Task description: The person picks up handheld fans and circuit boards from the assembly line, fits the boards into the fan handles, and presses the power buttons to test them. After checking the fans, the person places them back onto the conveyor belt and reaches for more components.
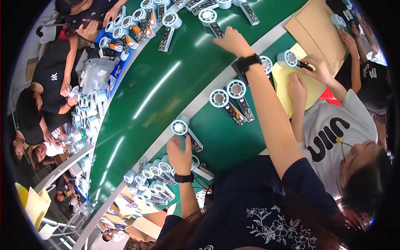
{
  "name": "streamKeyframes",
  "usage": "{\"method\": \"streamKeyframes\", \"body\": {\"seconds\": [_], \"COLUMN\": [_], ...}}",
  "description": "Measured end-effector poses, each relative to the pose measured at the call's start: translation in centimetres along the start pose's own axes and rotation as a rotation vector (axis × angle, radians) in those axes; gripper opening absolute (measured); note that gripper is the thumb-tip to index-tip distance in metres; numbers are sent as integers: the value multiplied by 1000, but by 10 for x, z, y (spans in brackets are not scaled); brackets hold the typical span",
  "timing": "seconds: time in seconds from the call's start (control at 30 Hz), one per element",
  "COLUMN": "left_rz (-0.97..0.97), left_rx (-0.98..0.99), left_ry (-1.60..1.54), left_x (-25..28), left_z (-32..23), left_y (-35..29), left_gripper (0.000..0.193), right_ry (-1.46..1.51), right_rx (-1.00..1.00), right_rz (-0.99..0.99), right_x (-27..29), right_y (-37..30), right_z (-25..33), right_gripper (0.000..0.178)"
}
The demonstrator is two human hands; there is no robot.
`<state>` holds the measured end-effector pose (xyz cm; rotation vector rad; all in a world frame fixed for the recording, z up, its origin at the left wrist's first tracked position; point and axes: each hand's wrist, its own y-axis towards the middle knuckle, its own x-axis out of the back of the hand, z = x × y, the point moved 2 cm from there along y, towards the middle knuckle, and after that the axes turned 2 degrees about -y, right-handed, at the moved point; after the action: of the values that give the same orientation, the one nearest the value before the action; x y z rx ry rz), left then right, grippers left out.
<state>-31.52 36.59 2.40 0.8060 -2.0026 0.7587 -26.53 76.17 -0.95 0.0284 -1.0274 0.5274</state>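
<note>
Stretched far across the green belt, my right hand (233,41) is closed on the dark handle of a light-blue handheld fan (207,16), whose bare handle shows small parts. Nearer to me, my left hand (180,156) has its thumb and fingers at the handle of another light-blue fan (180,127), which sits by the belt's grey edge. Two more fans, one a light-blue fan (219,98) with an orange strip in its handle, lie side by side on the green table between my arms. Black bands circle both my wrists.
Clustered fans (156,171) lie beside my left wrist. More fans (139,14) crowd the belt's far side. At right, a co-worker's hand (318,68) holds a fan above yellow paper (281,89), near cardboard (321,31). Several people work along the far side.
</note>
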Motion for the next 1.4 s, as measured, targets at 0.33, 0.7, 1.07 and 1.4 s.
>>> {"method": "streamKeyframes", "body": {"seconds": [0.33, 0.7, 1.07, 1.4], "left_rz": [298, 346, 214, -29], "left_rx": [322, 305, 40, -145], "left_ry": [-499, -1388, -1532, -1530], "left_x": [-52, 47, 89, 123], "left_z": [11, -48, -40, -61], "left_y": [11, -40, -124, -155], "left_gripper": [40, 24, 30, 42], "right_ry": [554, 1180, 1210, 1236], "right_rx": [-42, -64, 137, 323], "right_rz": [390, 653, 639, 533], "right_x": [-3, 70, 72, 66], "right_y": [4, -288, -388, -431], "right_z": [13, 81, 87, 108], "right_gripper": [32, 26, 28, 33]}}
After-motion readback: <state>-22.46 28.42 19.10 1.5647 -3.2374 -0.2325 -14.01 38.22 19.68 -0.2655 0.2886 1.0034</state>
